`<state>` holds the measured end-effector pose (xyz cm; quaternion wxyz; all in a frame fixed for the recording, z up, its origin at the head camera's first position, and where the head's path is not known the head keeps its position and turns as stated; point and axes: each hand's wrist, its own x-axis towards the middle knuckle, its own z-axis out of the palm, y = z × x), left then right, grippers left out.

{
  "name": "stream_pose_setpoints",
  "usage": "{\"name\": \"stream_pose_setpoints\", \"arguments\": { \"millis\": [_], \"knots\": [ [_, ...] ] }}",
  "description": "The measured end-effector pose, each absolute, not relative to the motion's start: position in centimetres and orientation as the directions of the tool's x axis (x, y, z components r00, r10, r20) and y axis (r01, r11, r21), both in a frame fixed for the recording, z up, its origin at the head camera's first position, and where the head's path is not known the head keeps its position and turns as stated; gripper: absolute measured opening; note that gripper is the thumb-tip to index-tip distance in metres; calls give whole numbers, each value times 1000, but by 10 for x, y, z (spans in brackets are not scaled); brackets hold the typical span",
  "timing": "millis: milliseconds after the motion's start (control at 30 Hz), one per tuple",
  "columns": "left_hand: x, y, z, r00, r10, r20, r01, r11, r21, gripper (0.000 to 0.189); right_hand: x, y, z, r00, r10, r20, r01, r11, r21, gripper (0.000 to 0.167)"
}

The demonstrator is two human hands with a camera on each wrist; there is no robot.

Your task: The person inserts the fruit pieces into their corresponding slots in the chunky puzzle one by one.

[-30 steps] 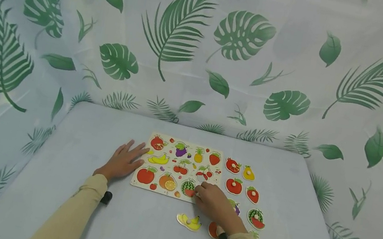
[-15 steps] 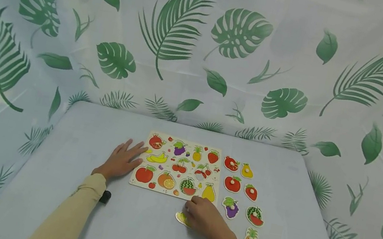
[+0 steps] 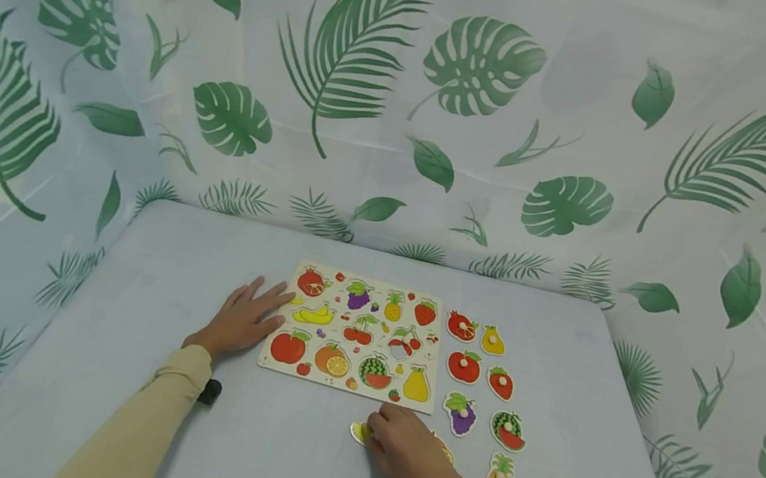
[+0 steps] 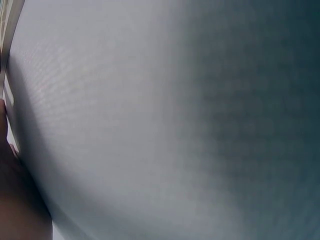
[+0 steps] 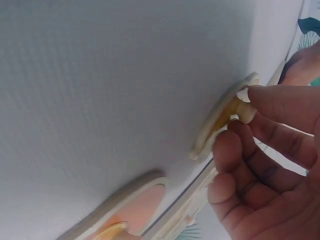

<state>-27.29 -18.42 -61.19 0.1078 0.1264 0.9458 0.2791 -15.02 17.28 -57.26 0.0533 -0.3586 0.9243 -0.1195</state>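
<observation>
On the pale surface (image 3: 285, 459), just off the near edge of the picture board (image 3: 381, 288), the banana piece (image 3: 359, 431) sits mostly beneath the right hand (image 3: 404, 450), whose thumb and fingers pinch closely at its knob (image 5: 245, 112) while the remaining fingers curl loosely. The left hand (image 3: 241, 324) lies with straight, spread fingers over the board's left edge, grasping nothing. To my eye the hold is a slight one: if the knob slid out from the fingertips, the piece could tip or drop crooked. The orange piece (image 3: 445, 446) is so near the right hand that a low sweep of the palm could push it, perhaps into the grapes piece (image 3: 460, 414). The board could skid, too, if bumped while the left hand pressed too lightly. The right hand covers most of the banana and much of the orange; whether the banana is raised at all, I cannot tell. The left wrist view is nearly all blurred grey, and the sleeves (image 3: 135, 422) are cut off below.
</observation>
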Motion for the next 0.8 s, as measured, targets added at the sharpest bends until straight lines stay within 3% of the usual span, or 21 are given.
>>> {"name": "stream_pose_setpoints", "arguments": {
  "millis": [367,800],
  "knots": [
    [-273,-186,-612,-942,306,-137,183,811,555,62,-149,171,-570,-750,-659,-53,-625,732,-271,12],
    [-274,-185,-613,-944,297,-146,173,818,549,62,-154,167,-565,-724,-689,-30,-661,706,-253,13]
  ]
}}
